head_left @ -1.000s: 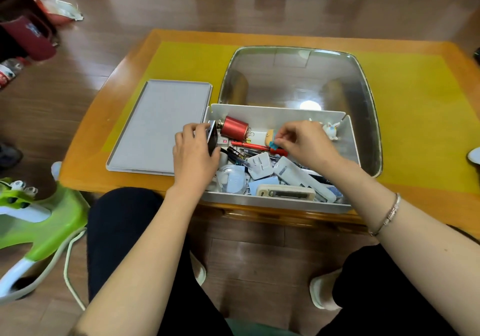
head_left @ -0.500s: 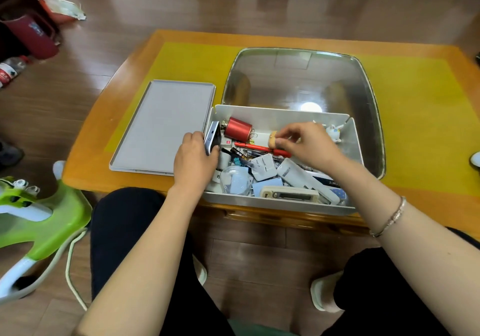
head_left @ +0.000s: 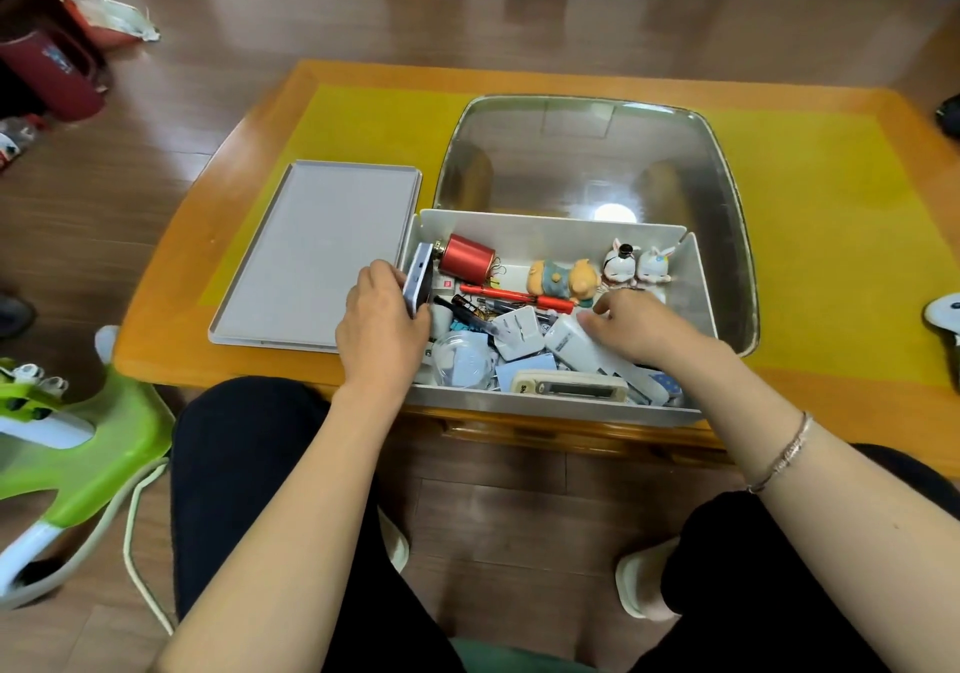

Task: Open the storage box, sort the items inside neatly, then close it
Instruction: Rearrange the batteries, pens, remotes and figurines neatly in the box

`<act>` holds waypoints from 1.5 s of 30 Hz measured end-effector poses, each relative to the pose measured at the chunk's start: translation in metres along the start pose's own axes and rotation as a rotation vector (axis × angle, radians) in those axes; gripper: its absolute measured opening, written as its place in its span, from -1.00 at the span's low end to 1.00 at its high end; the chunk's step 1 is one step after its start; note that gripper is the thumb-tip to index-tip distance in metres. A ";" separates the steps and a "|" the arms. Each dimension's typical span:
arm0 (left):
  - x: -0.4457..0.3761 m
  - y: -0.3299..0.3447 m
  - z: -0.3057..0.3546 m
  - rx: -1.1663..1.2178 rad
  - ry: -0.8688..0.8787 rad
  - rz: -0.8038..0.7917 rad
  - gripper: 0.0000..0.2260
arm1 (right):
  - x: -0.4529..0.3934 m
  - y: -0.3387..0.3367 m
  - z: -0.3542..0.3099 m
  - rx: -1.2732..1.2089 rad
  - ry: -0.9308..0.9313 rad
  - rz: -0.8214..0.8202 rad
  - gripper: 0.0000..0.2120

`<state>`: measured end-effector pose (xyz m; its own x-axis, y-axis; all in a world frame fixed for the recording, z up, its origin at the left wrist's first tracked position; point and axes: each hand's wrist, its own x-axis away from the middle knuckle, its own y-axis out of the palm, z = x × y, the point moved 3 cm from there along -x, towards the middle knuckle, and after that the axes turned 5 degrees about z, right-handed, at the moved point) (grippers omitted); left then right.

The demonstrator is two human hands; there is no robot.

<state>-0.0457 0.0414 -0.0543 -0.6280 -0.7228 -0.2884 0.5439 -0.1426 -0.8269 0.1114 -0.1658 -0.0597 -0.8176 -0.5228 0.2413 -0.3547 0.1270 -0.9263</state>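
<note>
The grey storage box [head_left: 550,228] stands open at the table's near edge, full of small items. Its flat lid [head_left: 317,251] lies beside it on the left. My left hand [head_left: 382,324] grips a slim silver device [head_left: 418,277] standing on edge against the box's left wall. My right hand [head_left: 636,326] reaches into the box with fingers curled on a white rectangular gadget [head_left: 574,342]. A red spool [head_left: 467,258], a red pen [head_left: 514,296], a small pig figurine [head_left: 563,277] and two white bunny figurines [head_left: 636,264] lie along the back.
A glass inset [head_left: 587,152] fills the table top behind the box, framed by a yellow surface [head_left: 831,235]. A green and white appliance [head_left: 67,443] with a cord stands on the floor at the left. My knees are under the table's near edge.
My right hand has left the pig figurine lying at the back and moved down and nearer onto the white gadget. My left hand keeps holding the silver device.
</note>
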 end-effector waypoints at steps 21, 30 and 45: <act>-0.011 -0.035 0.021 0.334 0.026 0.322 -0.80 | 0.016 -0.016 -0.040 -0.529 -0.311 0.182 -0.75; 0.000 -0.008 0.103 0.723 0.271 -0.280 -0.91 | 0.023 -0.066 -0.017 -0.247 -0.419 0.244 -0.49; 0.016 0.063 0.110 -0.120 0.772 -0.691 -0.64 | 0.032 -0.019 0.065 -0.385 -0.110 0.499 -0.81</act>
<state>0.0396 -0.0533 -0.0583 -0.9895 0.1259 0.0706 -0.1018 -0.2623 -0.9596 0.1211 -0.2398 -0.0527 -0.8824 -0.4032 -0.2423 -0.0974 0.6606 -0.7444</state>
